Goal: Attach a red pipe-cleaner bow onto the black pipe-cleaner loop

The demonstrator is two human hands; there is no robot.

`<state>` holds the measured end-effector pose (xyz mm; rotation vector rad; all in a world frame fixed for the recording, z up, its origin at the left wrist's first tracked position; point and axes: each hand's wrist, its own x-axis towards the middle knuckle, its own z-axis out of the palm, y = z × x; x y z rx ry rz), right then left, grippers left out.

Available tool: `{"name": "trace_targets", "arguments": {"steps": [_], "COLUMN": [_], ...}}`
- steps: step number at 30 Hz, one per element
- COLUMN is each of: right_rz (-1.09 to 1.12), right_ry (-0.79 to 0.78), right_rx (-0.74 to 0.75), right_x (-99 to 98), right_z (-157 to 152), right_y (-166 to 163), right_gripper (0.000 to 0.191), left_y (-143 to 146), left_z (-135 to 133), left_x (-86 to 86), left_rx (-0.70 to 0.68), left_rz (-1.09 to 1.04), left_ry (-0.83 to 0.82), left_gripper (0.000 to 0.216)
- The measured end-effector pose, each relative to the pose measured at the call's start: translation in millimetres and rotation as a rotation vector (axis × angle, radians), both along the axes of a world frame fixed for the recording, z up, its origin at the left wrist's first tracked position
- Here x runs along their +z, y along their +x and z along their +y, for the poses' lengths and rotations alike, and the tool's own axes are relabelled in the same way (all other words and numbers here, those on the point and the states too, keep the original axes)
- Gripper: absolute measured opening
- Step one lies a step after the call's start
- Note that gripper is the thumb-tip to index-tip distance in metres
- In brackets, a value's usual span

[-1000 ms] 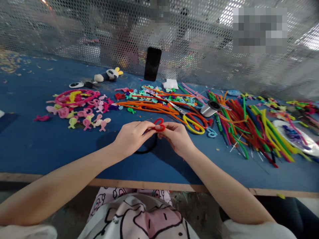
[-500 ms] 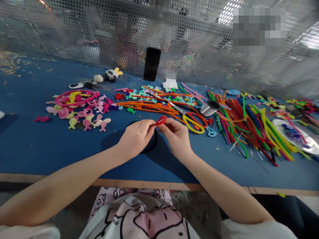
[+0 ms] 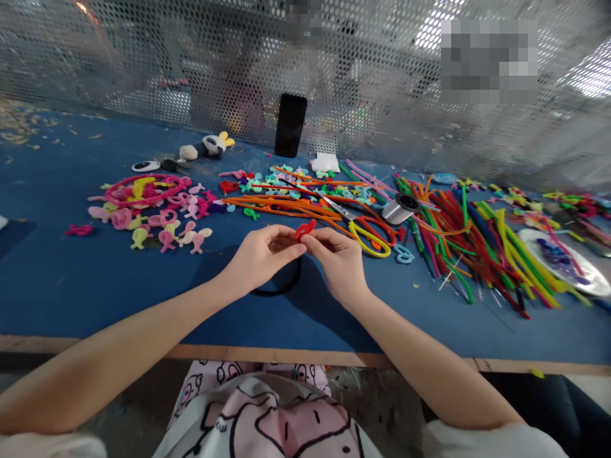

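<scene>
Left hand [image 3: 260, 257] and right hand [image 3: 337, 257] are each pinched shut, thumb and fingertips, on a red pipe cleaner piece [image 3: 304, 229]. The piece is held just left of the scissors [image 3: 367, 236], above the blue surface [image 3: 95, 286]. Half a second ago it shows as an open oval loop; now it is kinked tighter, with the fingertips closer together. A black ring [image 3: 279, 291] lies under the hands, left of the scissors.

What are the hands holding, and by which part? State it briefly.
A small looped red pipe cleaner. The left hand and the right hand each pinch its lower part with their fingertips; the loops stand free above.
</scene>
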<state>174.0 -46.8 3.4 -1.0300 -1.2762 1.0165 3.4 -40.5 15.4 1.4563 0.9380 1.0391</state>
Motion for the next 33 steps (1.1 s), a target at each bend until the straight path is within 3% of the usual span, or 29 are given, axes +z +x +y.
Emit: {"name": "trace_targets", "arguments": {"steps": [8,12,16,22,27,33], "right_rz": [-0.087,0.047,0.167,0.064,0.132,0.211], "right_ry": [0.055,-0.062,-0.195,-0.139,-0.229,-0.269], "right_rx": [-0.018,-0.027,0.07,0.141,0.206,0.257], "right_x": [-0.3,1.4,2.4,2.7,2.2,5.7], "right_z": [-1.5,-2.4,-1.2,0.1,1.7,4.0], "right_y": [0.3,-1.9,-2.0,2.6,3.1,5.2], "right_gripper": [0.005,0.014,0.024,0.02,0.021,0.015], "left_y": [-0.9,-0.5,-0.9,-3.0,-6.2,-7.7], "left_z": [1.0,2.0,2.0,3.5,6.1,6.7], "left_x": [-0.9,-3.6,-3.6,-0.6,1.5,5.8], "left_rx": [0.026,0.035,0.017,-0.042,-0.118,-0.07], "left_rz": [0.069,0.138,0.155,0.146,0.165,0.187], "left_ry": [0.077,0.117,0.143,0.103,0.07,0.058], "left_gripper": [0.017,0.016,0.016,0.016,0.02,0.019]}}
